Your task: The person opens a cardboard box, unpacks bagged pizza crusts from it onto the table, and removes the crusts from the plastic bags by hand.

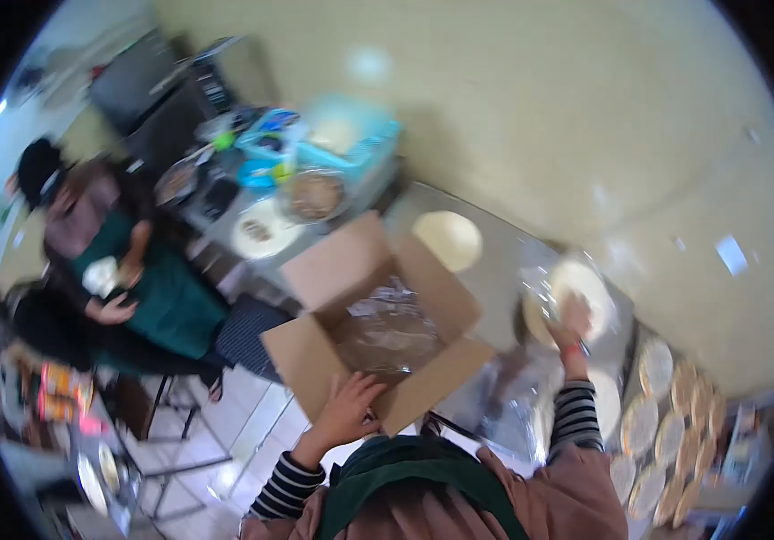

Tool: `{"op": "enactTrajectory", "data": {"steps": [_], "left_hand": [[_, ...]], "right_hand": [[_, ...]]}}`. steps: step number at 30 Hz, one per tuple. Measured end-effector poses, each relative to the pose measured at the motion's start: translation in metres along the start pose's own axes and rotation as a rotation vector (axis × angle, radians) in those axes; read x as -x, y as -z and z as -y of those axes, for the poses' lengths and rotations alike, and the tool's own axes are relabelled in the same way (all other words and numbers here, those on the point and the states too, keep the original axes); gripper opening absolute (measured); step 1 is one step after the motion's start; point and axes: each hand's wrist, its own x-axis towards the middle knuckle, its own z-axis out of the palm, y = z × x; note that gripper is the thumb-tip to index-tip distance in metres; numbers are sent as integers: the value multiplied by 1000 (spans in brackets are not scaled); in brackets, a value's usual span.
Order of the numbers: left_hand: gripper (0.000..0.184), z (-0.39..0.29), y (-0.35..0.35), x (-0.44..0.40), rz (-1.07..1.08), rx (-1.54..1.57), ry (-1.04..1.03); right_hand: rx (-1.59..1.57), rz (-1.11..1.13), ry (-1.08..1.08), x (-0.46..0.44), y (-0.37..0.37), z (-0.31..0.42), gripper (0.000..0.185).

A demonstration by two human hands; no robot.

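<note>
An open cardboard box (328, 337) stands on the metal table in front of me, its flaps spread and clear plastic lining (391, 328) inside. My left hand (349, 409) grips the near edge of the box, fingers bent over the rim. To the right, my right hand (574, 319) reaches onto a pale round disc (578, 281), which looks like a stack of flat rounds in clear plastic. Blur hides whether those fingers are closed on it. Another pale round (448, 240) lies behind the box.
Several packed rounds (657, 369) stand in rows at the right. Turquoise crates (373, 144), a bowl of brown food (315, 193) and a white plate (265, 229) occupy the table's far end. A person in a green apron (166, 297) is at the left. Loose plastic (513, 423) lies near me.
</note>
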Motion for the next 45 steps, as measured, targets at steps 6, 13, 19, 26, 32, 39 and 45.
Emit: {"op": "enactTrajectory", "data": {"steps": [6, 13, 19, 26, 32, 39, 45], "left_hand": [[61, -6, -7, 10, -25, 52, 56], [50, -10, 15, 11, -108, 288, -17], [46, -10, 37, 2, -321, 659, -16], [104, -27, 108, 58, -500, 1568, -307], [61, 46, 75, 89, -393, 1976, -192], [44, 52, 88, 107, -566, 1941, 51], [46, 61, 84, 107, -590, 1915, 95]], "right_hand": [[-147, 247, -36, 6, 26, -8, 63], [-594, 114, -181, -25, 115, -1, 44], [-1475, -30, -187, -19, 245, 130, 41], [-1792, 733, 199, 12, 273, 289, 33], [-1667, 994, 397, 12, 248, 368, 26], [-1519, 826, 638, -4, 245, 397, 24], [-1454, 751, 539, -10, 234, 397, 17]]}}
